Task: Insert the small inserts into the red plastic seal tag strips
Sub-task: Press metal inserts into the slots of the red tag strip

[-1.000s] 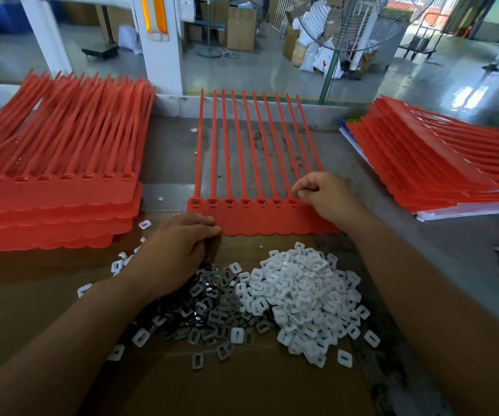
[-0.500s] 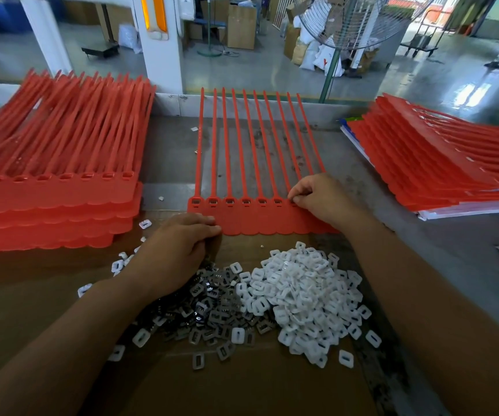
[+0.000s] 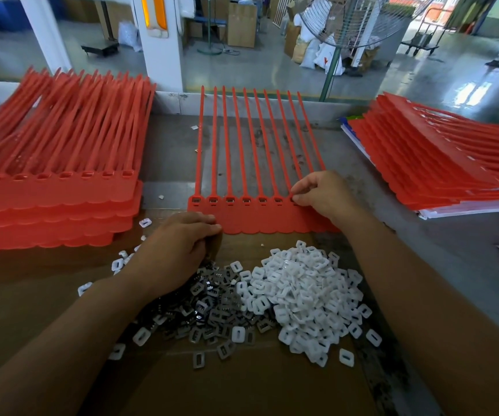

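Observation:
A red seal tag strip (image 3: pixel 260 216) with several long tails lies flat in the middle of the bench, its row of sockets facing me. My right hand (image 3: pixel 321 195) sits at the strip's right end, thumb and fingertips pinched at one socket; what they pinch is too small to make out. My left hand (image 3: pixel 176 250) rests fingers curled on the near left corner of the strip, over a heap of dark metal inserts (image 3: pixel 209 310). A pile of white plastic inserts (image 3: pixel 305 295) lies right of the metal ones.
A stack of red strips (image 3: pixel 56 187) fills the left of the bench and another stack (image 3: pixel 440 163) lies at the right on white papers. Brown cardboard (image 3: pixel 257 385) covers the near bench. A fan stand (image 3: pixel 332 67) rises behind the far edge.
My right hand has shifted a little to the left along the row of sockets. My left hand has stayed in place.

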A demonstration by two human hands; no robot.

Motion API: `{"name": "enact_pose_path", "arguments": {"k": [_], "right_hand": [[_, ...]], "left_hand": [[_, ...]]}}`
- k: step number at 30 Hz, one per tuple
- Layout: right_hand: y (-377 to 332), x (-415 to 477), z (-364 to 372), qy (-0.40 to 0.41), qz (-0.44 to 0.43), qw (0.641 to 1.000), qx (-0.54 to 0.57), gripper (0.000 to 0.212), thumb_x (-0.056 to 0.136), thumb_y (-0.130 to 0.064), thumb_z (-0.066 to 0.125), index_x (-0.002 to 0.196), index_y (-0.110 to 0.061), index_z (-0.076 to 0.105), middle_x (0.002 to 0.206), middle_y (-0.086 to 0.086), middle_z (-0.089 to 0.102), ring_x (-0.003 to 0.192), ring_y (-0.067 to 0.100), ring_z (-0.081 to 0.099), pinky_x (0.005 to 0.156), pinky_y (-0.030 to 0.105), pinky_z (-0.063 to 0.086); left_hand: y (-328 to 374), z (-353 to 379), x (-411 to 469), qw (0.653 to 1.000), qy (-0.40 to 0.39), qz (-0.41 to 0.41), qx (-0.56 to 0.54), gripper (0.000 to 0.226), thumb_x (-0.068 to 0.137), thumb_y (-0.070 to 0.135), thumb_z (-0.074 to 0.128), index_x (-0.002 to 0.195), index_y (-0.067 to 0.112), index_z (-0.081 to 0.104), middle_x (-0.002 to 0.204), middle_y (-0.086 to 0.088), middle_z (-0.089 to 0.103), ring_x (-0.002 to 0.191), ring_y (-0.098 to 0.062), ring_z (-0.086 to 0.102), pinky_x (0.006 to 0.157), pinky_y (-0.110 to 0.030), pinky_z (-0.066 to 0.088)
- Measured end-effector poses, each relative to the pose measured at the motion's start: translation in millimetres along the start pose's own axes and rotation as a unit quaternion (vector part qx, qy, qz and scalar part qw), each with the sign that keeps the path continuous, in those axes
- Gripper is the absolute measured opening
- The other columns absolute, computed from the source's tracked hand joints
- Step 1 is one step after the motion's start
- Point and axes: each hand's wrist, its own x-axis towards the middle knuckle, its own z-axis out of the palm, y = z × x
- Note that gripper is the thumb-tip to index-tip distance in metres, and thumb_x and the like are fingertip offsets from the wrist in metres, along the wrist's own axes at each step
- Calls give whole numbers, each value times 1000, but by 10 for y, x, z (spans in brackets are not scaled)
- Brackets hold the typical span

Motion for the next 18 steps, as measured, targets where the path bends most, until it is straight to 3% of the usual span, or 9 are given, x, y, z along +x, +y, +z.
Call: {"name": "enact_pose_path", "arguments": {"k": [3,5,7,10,13,18], "right_hand": [[10,-29,1,-1,-9,1000,6,17,79,-12,69,75,-26,62,91,-5,60,77,0,51,70,18,40],[-17,-63,-13,-3,-6,1000,13,9,82,-12,66,87,-19,67,99,-1,63,88,7,55,79,22,43],[-75,-113,-35,2,-9,1000,15,14,84,-13,64,97,-13,68,104,1,64,97,11,56,85,24,43],[-238,-260,-61,-5,-65,998,-3,15,84,-14,63,98,-13,68,94,-5,65,85,2,57,73,9,42],[-459,-504,-55,-67,-128,989,-9,10,83,-18,65,92,-17,69,79,-19,59,73,-8,54,62,2,40],[-740,-914,103,-202,-206,955,-64,9,81,-20,67,91,-21,68,75,-21,57,72,-7,55,72,10,47]], "left_hand": [[-4,-2,1,1000,0,1,1,39,86,0,47,121,14,58,134,1,49,126,-13,40,102,-15,19],[-5,-2,2,1000,-2,1,4,39,86,0,47,121,14,58,134,1,49,126,-12,40,102,-16,20],[-5,-3,5,1000,-2,2,4,39,86,0,47,121,14,58,134,1,50,125,-12,40,103,-16,20],[-4,-2,3,1000,-1,3,5,39,86,0,48,120,14,58,133,1,50,125,-13,41,102,-15,20],[-6,-1,-1,1000,-2,1,2,39,86,-1,47,121,13,58,133,1,50,125,-13,41,102,-16,21],[-2,-5,9,1000,-7,5,4,40,84,-2,49,119,13,60,133,-1,51,124,-15,42,103,-21,24]]}}
